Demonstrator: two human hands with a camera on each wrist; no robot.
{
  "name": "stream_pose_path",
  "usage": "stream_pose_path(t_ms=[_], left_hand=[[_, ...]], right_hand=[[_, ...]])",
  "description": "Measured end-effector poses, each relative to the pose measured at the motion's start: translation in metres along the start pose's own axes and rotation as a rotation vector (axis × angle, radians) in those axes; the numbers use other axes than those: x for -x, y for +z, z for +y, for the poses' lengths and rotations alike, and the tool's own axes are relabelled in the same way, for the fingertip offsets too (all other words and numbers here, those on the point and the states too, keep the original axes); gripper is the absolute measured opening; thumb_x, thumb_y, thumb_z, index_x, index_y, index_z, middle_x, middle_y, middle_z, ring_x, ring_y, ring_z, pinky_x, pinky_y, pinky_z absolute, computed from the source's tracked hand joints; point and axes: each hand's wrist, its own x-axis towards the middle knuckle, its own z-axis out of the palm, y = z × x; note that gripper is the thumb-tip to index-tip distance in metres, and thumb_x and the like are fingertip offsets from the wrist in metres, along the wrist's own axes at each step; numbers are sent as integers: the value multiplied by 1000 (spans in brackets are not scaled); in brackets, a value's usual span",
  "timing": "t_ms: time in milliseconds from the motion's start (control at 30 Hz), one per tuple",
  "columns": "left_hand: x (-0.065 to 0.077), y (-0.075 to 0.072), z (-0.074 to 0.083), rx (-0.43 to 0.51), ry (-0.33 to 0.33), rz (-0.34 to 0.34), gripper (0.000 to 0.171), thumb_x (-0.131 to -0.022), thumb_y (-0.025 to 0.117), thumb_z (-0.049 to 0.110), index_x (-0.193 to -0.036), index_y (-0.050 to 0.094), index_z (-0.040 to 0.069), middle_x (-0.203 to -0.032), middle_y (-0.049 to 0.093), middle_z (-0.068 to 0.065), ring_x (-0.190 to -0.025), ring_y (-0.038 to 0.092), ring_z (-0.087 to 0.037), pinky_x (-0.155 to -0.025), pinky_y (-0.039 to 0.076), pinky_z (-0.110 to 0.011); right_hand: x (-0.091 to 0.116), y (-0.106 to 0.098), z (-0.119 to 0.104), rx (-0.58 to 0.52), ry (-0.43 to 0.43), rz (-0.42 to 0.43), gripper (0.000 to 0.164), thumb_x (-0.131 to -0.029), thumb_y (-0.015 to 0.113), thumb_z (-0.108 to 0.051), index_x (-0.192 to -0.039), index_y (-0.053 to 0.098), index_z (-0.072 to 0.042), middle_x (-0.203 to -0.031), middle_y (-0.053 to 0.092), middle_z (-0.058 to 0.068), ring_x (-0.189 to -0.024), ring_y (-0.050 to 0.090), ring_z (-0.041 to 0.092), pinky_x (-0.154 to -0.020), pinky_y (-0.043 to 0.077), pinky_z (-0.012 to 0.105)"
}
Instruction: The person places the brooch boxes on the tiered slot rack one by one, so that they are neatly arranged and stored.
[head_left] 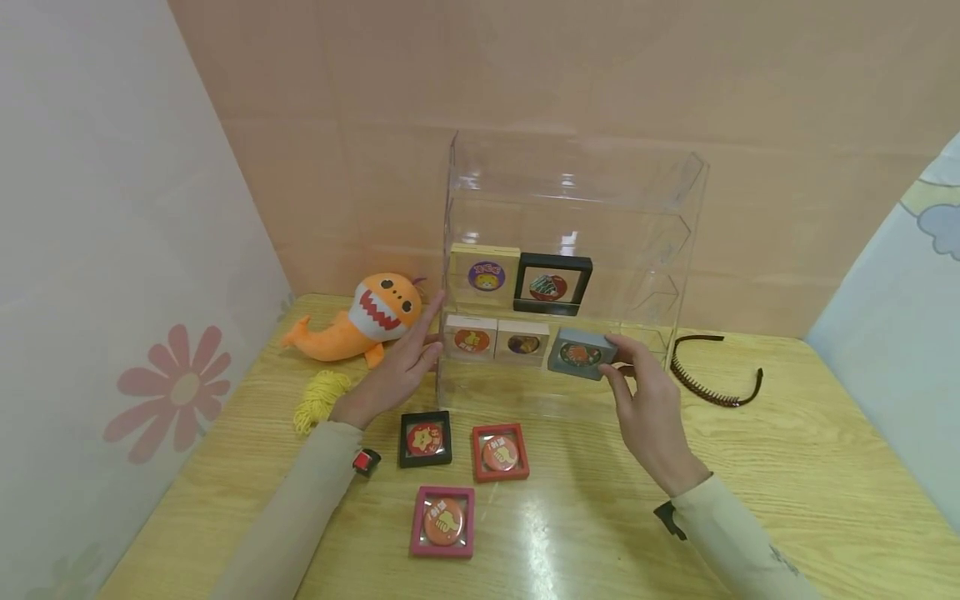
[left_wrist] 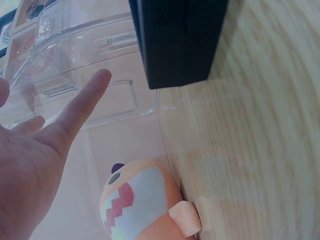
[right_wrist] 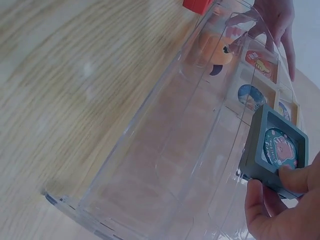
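A clear acrylic tiered rack [head_left: 577,198] stands against the back wall. My right hand [head_left: 649,417] pinches a grey-green display frame [head_left: 582,353] with a round badge inside, thumb on its front. The frame is slightly tilted at the lower occupied tier, right of two pale frames, a white one [head_left: 471,337] and a beige one [head_left: 522,342]. One tier up are a cream frame [head_left: 485,275] and a black frame [head_left: 553,283]. My left hand [head_left: 397,375] is at the rack's left side, fingers extended and holding nothing; in the left wrist view its index finger [left_wrist: 82,107] is straight.
On the table before the rack lie a black frame [head_left: 425,438], a red frame [head_left: 500,452] and a magenta frame [head_left: 443,522]. An orange shark plush [head_left: 360,321] and yellow cord [head_left: 321,400] lie left of the rack. To its right is a dark headband [head_left: 708,392].
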Motion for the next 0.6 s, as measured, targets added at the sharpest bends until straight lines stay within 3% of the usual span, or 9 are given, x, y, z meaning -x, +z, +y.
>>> stream_pose_path(t_ms=[400,600], left_hand=[[0,0,-1,-1,1,0,67,-112,37,22,-162,-4,40,-169,1,5,-133,47,-41,-92,57,-43],[0,0,0,9,-4,-5,67,-112,37,22,-162,-4,41,-169,1,5,-134,47,-41,-93,56,-44]], right_hand=[[-12,10,6,7,9,20,43,-90,69,9,-131,56,7,-106,67,20,-93,67,32,-76,56,41],[-15,13,7,5,75,-31,40,-93,66,8,-132,55,6,-110,65,20,-97,65,33,-80,57,44]])
